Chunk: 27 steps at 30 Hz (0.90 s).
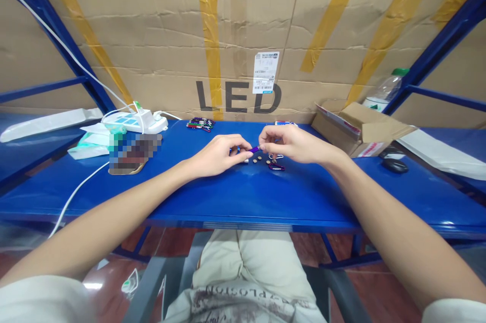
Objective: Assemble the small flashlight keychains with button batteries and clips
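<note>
purple tube [254,150] over the middle of the tabletop [243,194], pinched in my left hand [220,155]; my right hand [283,142] is narrowed at its right end, grip unclear to me. small discs [259,158] and a purple carabiner [276,167] lie nearer.

So on my feed I've got a glossy blue counter [235,201] with blue metal uprights [45,9] on both sides. Behind it I see a huge creased cardboard panel [163,39], striped with yellow tape [210,29] and printed LED in big black letters [229,96]. Below, I'm looking at a shiny reddish floor [381,292] catching white glare, plus a grey chair [148,287].
</note>
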### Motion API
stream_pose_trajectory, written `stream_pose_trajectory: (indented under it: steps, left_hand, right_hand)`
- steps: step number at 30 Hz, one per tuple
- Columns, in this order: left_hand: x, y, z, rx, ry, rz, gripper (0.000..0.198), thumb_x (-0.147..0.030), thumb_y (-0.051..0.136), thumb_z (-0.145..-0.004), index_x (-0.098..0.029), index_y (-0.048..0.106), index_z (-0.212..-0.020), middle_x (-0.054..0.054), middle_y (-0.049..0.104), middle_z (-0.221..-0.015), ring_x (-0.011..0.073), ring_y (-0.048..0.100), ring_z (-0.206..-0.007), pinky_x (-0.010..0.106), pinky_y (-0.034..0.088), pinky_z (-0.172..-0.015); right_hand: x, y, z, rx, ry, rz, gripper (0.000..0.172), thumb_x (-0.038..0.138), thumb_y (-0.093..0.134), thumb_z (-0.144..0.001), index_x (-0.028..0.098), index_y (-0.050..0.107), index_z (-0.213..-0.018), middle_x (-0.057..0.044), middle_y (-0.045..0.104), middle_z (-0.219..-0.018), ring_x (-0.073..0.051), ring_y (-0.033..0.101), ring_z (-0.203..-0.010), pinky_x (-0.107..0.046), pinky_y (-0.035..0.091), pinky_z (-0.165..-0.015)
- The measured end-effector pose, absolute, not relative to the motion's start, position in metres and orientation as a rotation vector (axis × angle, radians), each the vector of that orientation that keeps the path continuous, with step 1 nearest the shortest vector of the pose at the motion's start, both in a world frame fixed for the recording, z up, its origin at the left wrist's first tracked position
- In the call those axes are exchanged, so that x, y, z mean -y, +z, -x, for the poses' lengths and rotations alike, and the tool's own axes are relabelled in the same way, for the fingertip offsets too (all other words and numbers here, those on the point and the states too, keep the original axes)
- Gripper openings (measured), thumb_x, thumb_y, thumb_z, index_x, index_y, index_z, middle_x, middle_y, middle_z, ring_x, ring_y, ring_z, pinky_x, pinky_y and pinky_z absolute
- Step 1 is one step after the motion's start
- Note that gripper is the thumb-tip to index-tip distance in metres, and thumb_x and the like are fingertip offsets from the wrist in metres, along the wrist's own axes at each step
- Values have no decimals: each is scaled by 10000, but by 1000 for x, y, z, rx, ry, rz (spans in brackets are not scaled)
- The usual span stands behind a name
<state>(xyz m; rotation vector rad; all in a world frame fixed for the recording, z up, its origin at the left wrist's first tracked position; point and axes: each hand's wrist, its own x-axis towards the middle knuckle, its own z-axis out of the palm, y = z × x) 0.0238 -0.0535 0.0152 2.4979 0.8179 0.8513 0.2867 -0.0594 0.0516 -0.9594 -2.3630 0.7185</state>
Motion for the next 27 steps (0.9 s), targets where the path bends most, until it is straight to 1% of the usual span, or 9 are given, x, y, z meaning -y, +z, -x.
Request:
stream_pose_trajectory:
  steps: [5,9,11,14,16,20,27]
  left_hand:
    - [51,14,-24,-838,873,-2526,253,-408,680,-1042,-180,787,-1059,26,718,-923,139,586,-707,286,463,-715]
    - [50,12,-22,-834,892,-2586,225,-393,689,-1049,-186,777,-1061,26,706,-938,138,566,-702,283,452,-700]
    - [50,11,-21,-821,906,-2670,217,-381,672,-1067,-184,762,-1073,35,702,-964,156,603,-762,290,469,-734]
    - [50,10,-17,-792,917,-2872,233,-367,600,-1112,-178,736,-1128,67,704,-1040,196,663,-907,314,508,-823]
    - [50,9,-15,-775,925,-2991,253,-365,560,-1132,-174,725,-1145,82,702,-1057,209,674,-942,322,521,-838]
    - [48,8,-13,-730,950,-3129,270,-358,529,-1145,-162,713,-1118,84,695,-1017,213,664,-903,326,519,-790]
    - [48,9,-15,-750,961,-3351,319,-347,457,-1171,-158,682,-1046,87,684,-968,216,636,-864,347,469,-765]
  right_hand:
    - [59,49,-287,2347,753,959,235,430,662,-975,201,665,-920,-15,701,-815,-176,628,-711,-303,475,-667]
    - [58,46,-285,2295,851,976,248,444,680,-966,203,656,-913,-5,684,-791,-171,636,-677,-296,495,-634]
    - [57,44,-284,2263,918,995,256,450,704,-950,203,656,-903,-3,685,-782,-168,639,-660,-293,499,-616]
    - [55,41,-281,2220,1000,1018,262,449,746,-926,203,659,-894,-2,695,-772,-163,643,-647,-290,507,-609]
    - [55,39,-279,2191,1051,1023,265,448,760,-919,205,659,-893,-2,710,-774,-160,648,-645,-288,520,-610]
    - [55,37,-276,2122,1141,1044,267,440,787,-904,207,659,-871,-7,739,-783,-151,651,-637,-280,533,-598]
    - [57,39,-271,1967,1295,1107,254,373,852,-849,187,688,-796,-22,745,-760,-127,624,-600,-261,488,-558]
